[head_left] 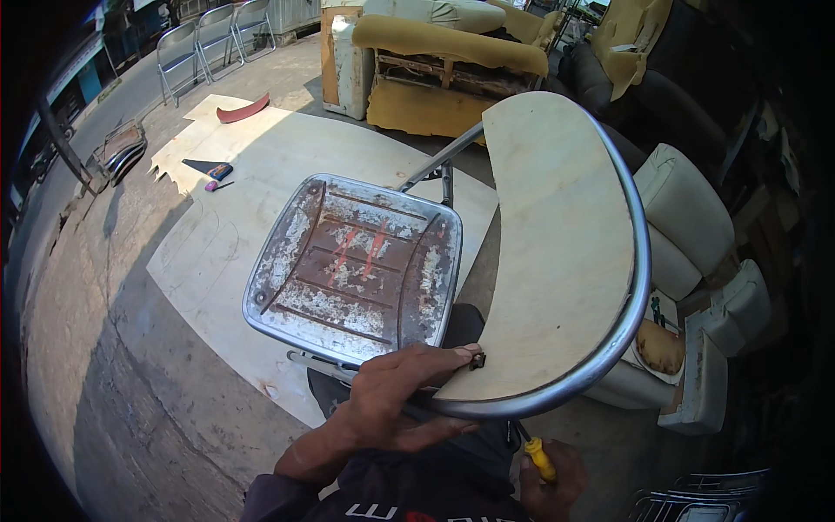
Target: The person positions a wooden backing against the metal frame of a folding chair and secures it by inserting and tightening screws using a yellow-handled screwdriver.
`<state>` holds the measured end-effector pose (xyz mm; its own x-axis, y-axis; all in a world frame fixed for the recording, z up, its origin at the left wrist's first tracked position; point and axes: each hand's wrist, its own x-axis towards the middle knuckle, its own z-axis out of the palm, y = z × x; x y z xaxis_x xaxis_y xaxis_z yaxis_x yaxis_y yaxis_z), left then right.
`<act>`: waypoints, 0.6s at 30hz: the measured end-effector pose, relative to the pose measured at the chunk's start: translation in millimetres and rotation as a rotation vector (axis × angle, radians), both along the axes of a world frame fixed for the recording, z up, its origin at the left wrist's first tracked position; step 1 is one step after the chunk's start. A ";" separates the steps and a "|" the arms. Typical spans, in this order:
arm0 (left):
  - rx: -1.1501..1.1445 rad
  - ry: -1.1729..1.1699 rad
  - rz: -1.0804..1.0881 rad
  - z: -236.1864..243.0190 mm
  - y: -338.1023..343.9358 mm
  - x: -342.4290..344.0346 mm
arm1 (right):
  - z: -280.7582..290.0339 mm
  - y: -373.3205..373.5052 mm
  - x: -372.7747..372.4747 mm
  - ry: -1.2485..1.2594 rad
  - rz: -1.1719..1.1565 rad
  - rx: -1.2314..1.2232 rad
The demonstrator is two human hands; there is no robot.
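A folding metal chair is tilted in front of me, its rusty, peeling seat [352, 261] facing up. Its curved silver tube frame [642, 248] surrounds a pale, half-moon plywood panel [565, 235]. My left hand [391, 391] is closed around the panel's near corner, thumb above and fingers below the tube. At the fingertip, a small dark brown piece [477, 360] rests on the plywood; its kind is unclear. Below the tube, my right hand [557, 483] holds a screwdriver [539, 459] by its yellow handle, its shaft pointing up towards the frame. The screwdriver's tip is hidden.
A large plywood sheet [209, 235] lies beneath the chair, carrying a handsaw [209, 167], a small purple-handled tool [216, 186] and a curved red strip [243, 110]. A stripped sofa [452, 83] stands behind. White cushioned seats [683, 204] are at right, folding chairs [213, 39] far left.
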<state>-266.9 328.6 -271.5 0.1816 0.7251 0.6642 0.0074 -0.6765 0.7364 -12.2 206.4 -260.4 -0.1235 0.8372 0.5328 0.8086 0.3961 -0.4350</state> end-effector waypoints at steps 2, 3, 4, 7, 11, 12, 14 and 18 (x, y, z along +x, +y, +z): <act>0.073 0.037 -0.011 1.3 4.3 -0.9 | -13.7 7.7 12.0 -0.061 0.048 0.088; 0.109 0.058 -0.016 1.9 5.7 -1.5 | -17.0 10.2 15.9 -0.090 0.073 0.131; 0.108 0.052 -0.008 2.7 5.7 -1.8 | -17.0 4.7 17.5 -0.028 0.063 0.039; 0.117 0.035 0.004 4.4 6.0 -1.7 | 6.3 -2.0 10.0 0.453 0.051 -0.455; 0.139 0.036 0.005 4.1 7.8 1.3 | 8.6 0.4 26.1 1.053 0.091 -0.888; 0.128 0.034 0.013 3.5 5.3 1.3 | -2.7 -2.2 19.1 0.869 0.069 -0.716; 0.118 0.035 0.008 3.1 3.5 0.4 | -7.6 0.3 10.7 0.393 0.047 -0.320; 0.134 0.055 -0.022 4.4 1.9 -2.0 | -3.4 -4.3 6.7 0.286 -0.036 -0.328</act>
